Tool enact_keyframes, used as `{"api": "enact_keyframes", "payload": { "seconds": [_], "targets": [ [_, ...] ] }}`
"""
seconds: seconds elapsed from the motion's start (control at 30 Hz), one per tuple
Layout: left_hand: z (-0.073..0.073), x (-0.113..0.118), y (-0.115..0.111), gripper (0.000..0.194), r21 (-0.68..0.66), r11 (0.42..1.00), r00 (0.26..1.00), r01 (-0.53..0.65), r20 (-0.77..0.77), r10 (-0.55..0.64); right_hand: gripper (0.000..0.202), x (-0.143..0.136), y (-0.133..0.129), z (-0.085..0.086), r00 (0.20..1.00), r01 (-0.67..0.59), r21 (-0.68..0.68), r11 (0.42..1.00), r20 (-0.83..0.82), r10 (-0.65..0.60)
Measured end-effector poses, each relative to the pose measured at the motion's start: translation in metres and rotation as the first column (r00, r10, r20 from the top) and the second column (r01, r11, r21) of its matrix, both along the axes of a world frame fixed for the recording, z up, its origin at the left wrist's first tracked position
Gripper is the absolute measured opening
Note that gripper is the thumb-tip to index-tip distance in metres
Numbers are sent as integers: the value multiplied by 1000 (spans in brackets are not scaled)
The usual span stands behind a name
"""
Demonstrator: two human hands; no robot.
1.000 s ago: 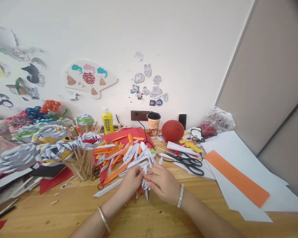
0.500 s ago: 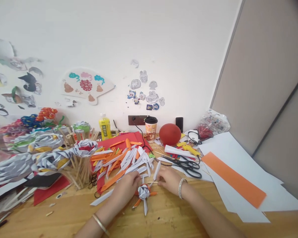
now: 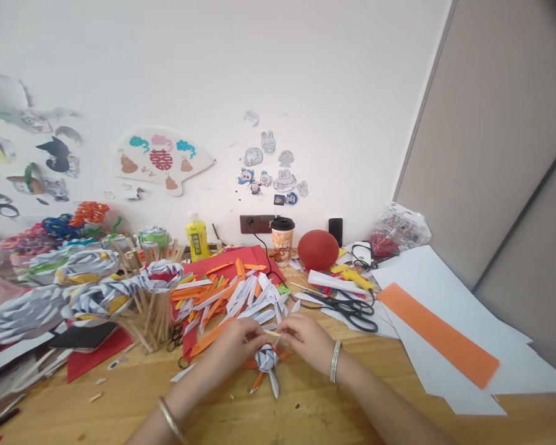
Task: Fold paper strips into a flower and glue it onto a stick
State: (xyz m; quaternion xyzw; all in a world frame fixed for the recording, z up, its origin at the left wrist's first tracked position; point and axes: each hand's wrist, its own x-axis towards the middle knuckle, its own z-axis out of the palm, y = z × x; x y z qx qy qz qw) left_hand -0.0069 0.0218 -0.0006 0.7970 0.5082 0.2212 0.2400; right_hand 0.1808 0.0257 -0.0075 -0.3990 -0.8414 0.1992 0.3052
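Observation:
A small folded-paper flower (image 3: 266, 357), with a white twisted middle and white and orange strips sticking out, lies on the table between my hands. Just above it, a short thin wooden stick (image 3: 272, 334) spans the gap between my fingertips. My right hand (image 3: 306, 337) pinches the stick's right end. The fingers of my left hand (image 3: 241, 340) are closed at its left end, beside the flower; what they grip is hidden. Behind both hands spreads a pile of folded white and orange paper strips (image 3: 248, 293).
To the right lie black scissors (image 3: 352, 306), a yellow glue gun (image 3: 358, 278), white sheets (image 3: 421, 309) and an orange strip (image 3: 440, 334). A lidded cup (image 3: 282, 241), red balloon (image 3: 318, 250) and yellow bottle (image 3: 197, 238) stand behind. Paper flowers on sticks (image 3: 102, 296) crowd the left.
My right hand has moved left with the stick, close to my left hand above the flower. The left hand has shifted slightly, and the flower has turned a little.

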Motion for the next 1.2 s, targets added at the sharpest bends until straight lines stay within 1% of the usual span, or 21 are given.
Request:
{"api": "enact_keyframes", "payload": {
  "seconds": [0.13,0.23,0.33,0.43,0.6,0.73,0.87,1.07,1.2],
  "targets": [
    [2,0,-2,15,19,997,996,-76,56,75,14,-1,1,-3,999,27,-28,999,-43,-28],
    [6,-1,-4,14,4,999,995,-47,85,47,16,-1,2,-4,996,26,-46,999,-83,-30],
    [10,-2,-6,13,25,1000,998,-4,56,3,17,-2,2,-6,994,23,-49,999,-109,-28],
    [13,-3,-7,14,44,999,1000,-11,28,9,16,-3,0,-6,991,40,-59,997,-124,-47],
    [11,-5,-7,12,6,999,997,-33,68,32,14,-6,-5,-5,987,54,-132,990,-142,-73],
    [7,-5,-5,9,36,999,999,-24,49,23,12,-14,-7,-10,985,25,-187,982,-164,-56],
    [7,-2,-6,9,73,997,1000,6,3,-6,10,-20,-10,-11,988,-1,-183,983,-151,-27],
    [13,3,-10,9,35,999,999,-1,-50,3,7,-19,-12,-8,990,-9,-218,976,-137,-21],
    [18,4,-14,12,10,1000,998,6,-58,-5,10,-19,-14,-6,996,-6,-132,991,-84,-5]
  ]
}}
